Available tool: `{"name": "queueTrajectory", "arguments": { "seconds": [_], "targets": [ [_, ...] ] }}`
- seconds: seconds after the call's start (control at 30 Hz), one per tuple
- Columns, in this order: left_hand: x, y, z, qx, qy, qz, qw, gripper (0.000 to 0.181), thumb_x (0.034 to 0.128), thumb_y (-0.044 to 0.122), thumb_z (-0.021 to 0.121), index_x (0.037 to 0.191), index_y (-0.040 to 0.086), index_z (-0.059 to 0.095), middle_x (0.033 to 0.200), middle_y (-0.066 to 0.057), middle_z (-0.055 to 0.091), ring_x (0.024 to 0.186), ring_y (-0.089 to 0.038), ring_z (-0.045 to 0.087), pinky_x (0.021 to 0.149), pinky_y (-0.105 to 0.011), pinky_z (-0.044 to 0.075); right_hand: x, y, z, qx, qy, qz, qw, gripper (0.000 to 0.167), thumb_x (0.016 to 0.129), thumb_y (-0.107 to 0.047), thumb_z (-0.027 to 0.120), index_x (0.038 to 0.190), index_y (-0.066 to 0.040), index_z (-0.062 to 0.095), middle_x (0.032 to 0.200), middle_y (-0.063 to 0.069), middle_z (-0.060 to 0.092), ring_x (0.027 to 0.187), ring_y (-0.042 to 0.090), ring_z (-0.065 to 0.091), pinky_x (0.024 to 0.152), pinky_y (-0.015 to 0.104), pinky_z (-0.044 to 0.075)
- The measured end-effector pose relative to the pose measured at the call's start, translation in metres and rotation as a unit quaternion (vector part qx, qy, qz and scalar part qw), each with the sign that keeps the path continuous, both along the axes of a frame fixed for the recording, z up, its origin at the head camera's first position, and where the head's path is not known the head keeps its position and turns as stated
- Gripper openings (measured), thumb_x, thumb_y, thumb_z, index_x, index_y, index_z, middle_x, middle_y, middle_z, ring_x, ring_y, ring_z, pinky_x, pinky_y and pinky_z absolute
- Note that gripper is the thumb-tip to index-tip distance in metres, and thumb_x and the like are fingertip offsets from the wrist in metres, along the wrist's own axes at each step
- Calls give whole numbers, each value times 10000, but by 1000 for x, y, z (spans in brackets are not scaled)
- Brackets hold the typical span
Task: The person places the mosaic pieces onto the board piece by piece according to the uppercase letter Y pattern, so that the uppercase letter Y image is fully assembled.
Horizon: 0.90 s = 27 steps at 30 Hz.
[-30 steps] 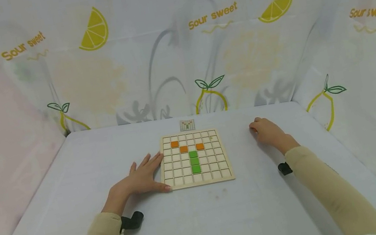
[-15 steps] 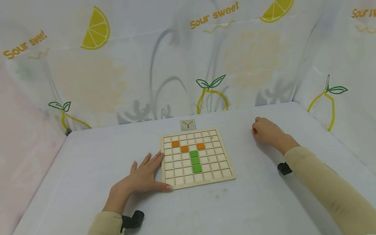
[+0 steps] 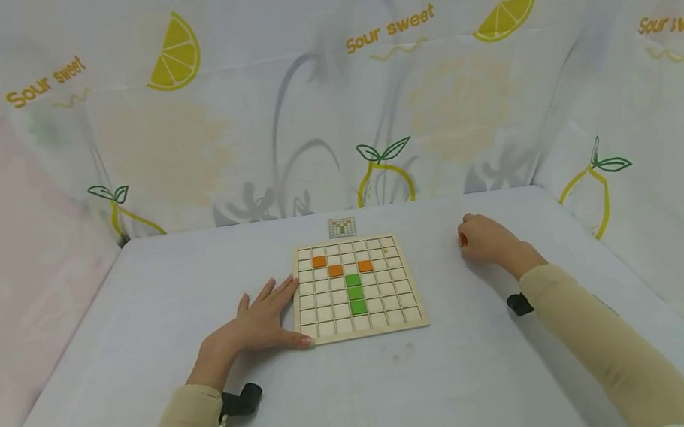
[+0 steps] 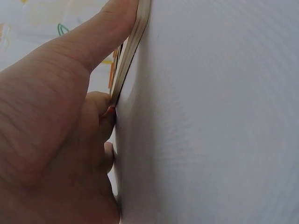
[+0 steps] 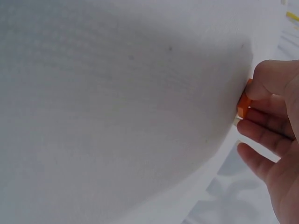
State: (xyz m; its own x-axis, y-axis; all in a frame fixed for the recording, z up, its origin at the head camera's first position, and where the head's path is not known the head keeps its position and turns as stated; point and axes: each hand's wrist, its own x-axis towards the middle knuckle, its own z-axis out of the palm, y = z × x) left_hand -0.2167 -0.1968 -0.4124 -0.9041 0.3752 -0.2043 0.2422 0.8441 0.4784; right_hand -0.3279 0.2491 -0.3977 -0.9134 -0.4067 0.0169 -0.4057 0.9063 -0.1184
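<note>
A wooden grid board lies flat on the white table, with orange tiles and a column of green tiles in its cells. My left hand rests spread at the board's left edge; its thumb touches the near left corner and its fingertips the left side. To the right of the board, my right hand pinches an orange tile between thumb and fingers, close to the tabletop. In the head view this tile is mostly hidden by the hand.
A small printed pattern card lies just beyond the board's far edge. Fabric with lemon prints hangs behind the table and along both sides. Black wrist straps sit at the cuffs.
Little differs. The right hand has shifted very slightly to the right beside the board, with the orange tile held. The left hand and the board stay in place.
</note>
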Motion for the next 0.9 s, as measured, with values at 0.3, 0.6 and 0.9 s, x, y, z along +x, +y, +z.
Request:
{"name": "queueTrajectory", "arguments": {
  "seconds": [0.3, 0.6, 0.9],
  "targets": [
    [-1, -1, -3, 12, -16, 32, 10000, 1207, 724, 615, 793, 1607, 121, 136, 1690, -76, 119, 1555, -400, -2, 1166, -720, -58, -2, -3, -2, -3, -64, -67, 10000, 65, 853, -51, 588, 799, -53, 624, 823, 72, 557, 741, 218, 501, 700, 360, 439],
    [-3, -3, -7, -17, 12, 27, 10000, 1235, 700, 657, 788, 1610, 139, 133, 1692, -55, 118, 1560, -381, -4, 1171, -712, -64, 1, -10, -4, 1, 67, 148, 9999, 73, 868, -45, 601, 808, -66, 638, 807, 54, 556, 727, 198, 485, 688, 336, 426],
    [-3, -1, -5, -54, 5, 24, 10000, 1218, 712, 648, 783, 1610, 141, 134, 1692, -49, 117, 1562, -376, -3, 1171, -713, -63, 4, -24, -5, 3, 141, 223, 9997, 51, 875, -48, 623, 836, -66, 652, 821, 52, 567, 740, 199, 492, 701, 342, 439]
  ]
}}
